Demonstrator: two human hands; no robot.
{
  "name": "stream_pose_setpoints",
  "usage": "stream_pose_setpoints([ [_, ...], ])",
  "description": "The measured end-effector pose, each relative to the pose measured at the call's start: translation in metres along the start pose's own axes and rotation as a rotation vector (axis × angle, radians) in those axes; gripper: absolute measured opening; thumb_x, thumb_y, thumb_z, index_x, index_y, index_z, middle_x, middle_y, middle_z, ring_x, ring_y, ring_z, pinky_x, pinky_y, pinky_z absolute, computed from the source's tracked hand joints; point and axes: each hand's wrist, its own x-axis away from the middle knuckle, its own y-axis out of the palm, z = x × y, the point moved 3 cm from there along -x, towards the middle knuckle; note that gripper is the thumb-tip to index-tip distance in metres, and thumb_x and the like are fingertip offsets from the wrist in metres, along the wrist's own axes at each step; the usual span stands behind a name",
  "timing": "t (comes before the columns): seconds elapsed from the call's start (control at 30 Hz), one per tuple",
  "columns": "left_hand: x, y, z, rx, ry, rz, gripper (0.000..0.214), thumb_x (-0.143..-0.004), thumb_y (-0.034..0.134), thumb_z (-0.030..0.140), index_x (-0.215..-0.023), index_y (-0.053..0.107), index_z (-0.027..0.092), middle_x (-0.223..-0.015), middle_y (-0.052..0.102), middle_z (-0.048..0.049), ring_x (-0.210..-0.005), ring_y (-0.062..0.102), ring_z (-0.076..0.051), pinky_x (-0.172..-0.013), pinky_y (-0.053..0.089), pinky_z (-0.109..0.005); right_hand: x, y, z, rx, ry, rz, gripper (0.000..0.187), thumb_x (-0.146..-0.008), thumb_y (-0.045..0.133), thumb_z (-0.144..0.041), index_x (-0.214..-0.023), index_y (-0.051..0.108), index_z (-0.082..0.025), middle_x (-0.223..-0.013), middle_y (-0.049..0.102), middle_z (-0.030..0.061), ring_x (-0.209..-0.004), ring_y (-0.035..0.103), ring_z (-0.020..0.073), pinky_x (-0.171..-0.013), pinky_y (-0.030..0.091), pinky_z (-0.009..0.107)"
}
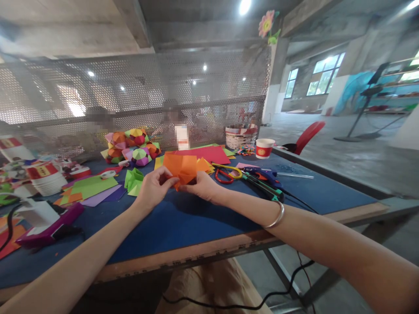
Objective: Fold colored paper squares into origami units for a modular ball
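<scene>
A partly folded sheet of orange paper (181, 165) is held up over the front middle of the blue table. My left hand (156, 183) pinches its lower left edge between thumb and fingers. On the other side my right hand (207, 187) grips the lower right edge, thumb toward the centre. Creases show near the bottom, where the paper bunches between both thumbs. Just left of my left hand sits a folded green paper piece (133, 181). Behind the orange paper lie red sheets (212, 155) and smaller orange and yellow pieces.
Right of my hands lie scissors (224, 174) and a blue glue gun (262, 173). A paper cup (264, 149) and woven basket (240, 137) stand farther back. Folded paper balls (137, 148), stacked cups (46, 178) and a purple power strip (50, 226) are left. Mesh (209, 91) stands behind.
</scene>
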Motion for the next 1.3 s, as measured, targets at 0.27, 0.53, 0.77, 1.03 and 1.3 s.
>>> stream_pose_setpoints([
  [0.27,0.001,-0.002,0.007,0.034,-0.044,0.036,0.028,-0.065,0.081,0.035,-0.059,0.059,0.02,-0.055,0.061,0.0033,-0.052,0.054,-0.012,-0.053,0.042,-0.024,0.004,0.003,-0.01,-0.006,0.05,0.03,0.015,-0.071,0.08,-0.012,-0.084,0.071,-0.014,-0.079,0.07,0.001,-0.077,0.065,0.0157,-0.083,0.053,0.03],
  [0.53,0.002,-0.001,0.007,0.037,-0.014,0.017,0.03,-0.064,0.082,0.04,-0.059,0.06,0.02,-0.056,0.064,0.002,-0.053,0.056,-0.013,-0.054,0.044,-0.024,0.003,0.002,-0.006,0.019,-0.012,0.024,0.021,-0.071,0.081,-0.016,-0.09,0.071,-0.013,-0.089,0.074,0.0039,-0.084,0.068,0.0177,-0.088,0.054,0.032],
  [0.77,0.0,-0.002,0.007,0.032,-0.02,0.037,0.024,-0.061,0.081,0.039,-0.064,0.066,0.019,-0.06,0.065,0.0019,-0.053,0.057,-0.013,-0.054,0.042,-0.025,0.0,0.001,-0.002,0.076,-0.079,-0.017,0.028,-0.069,0.085,-0.034,-0.082,0.068,-0.016,-0.083,0.072,0.0033,-0.088,0.067,0.0204,-0.089,0.054,0.034],
  [1.03,0.0,0.0,0.009,0.103,-0.045,0.011,0.024,-0.059,0.081,0.034,-0.057,0.062,0.019,-0.055,0.063,0.0025,-0.053,0.056,-0.012,-0.055,0.043,-0.024,0.0,-0.001,0.0,0.219,-0.1,-0.011,0.016,-0.072,0.077,-0.026,-0.082,0.07,-0.015,-0.08,0.071,0.0021,-0.085,0.065,0.0193,-0.082,0.052,0.031],
  [1.3,0.001,0.0,0.013,0.135,-0.034,0.015,0.02,-0.058,0.081,0.026,-0.058,0.062,0.02,-0.055,0.063,0.0041,-0.05,0.056,-0.011,-0.052,0.044,-0.023,0.0,0.001,-0.002,0.313,-0.064,0.004,0.016,-0.073,0.075,-0.022,-0.087,0.073,-0.014,-0.085,0.073,0.0024,-0.08,0.064,0.0165,-0.076,0.051,0.028],
])
